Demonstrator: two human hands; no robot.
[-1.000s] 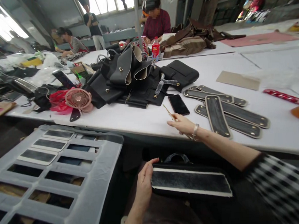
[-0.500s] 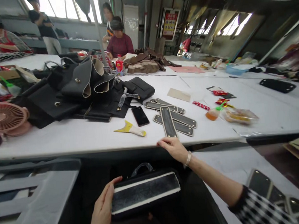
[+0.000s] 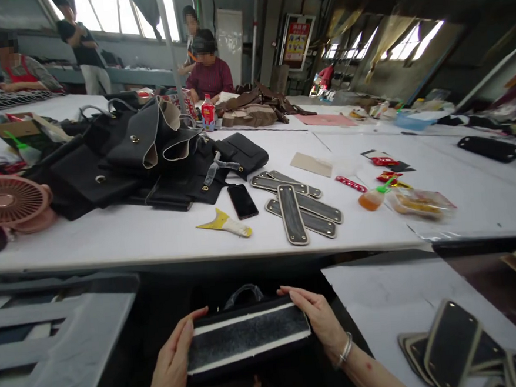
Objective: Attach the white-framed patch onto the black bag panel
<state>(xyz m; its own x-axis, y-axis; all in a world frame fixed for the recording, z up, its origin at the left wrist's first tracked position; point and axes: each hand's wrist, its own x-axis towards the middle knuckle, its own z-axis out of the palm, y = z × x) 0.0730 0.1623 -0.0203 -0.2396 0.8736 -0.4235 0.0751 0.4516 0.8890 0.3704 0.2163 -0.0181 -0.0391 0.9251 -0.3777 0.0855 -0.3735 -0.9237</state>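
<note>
A black bag [image 3: 250, 335] lies with its long flat side up, two white strips along its edges and a wrapped handle behind it. My left hand [image 3: 174, 352] grips its left end, thumb on top. At its right end my right hand [image 3: 320, 319] is closed on the corner, fingers at the far edge. On the white table beyond, several dark panels with pale edges and studs [image 3: 292, 214] overlap. Left of them are a phone [image 3: 242, 201] and a yellow-and-white tool [image 3: 227, 224].
Black bags [image 3: 135, 149] are heaped at the left beside a pink fan [image 3: 11, 202]. An orange glue bottle [image 3: 371, 200] stands right of the panels. More studded panels [image 3: 453, 345] lie at the lower right. Several people are across the table.
My right hand has come down from the table edge by the panels onto the right end of the bag. My left hand keeps its hold, slightly further left.
</note>
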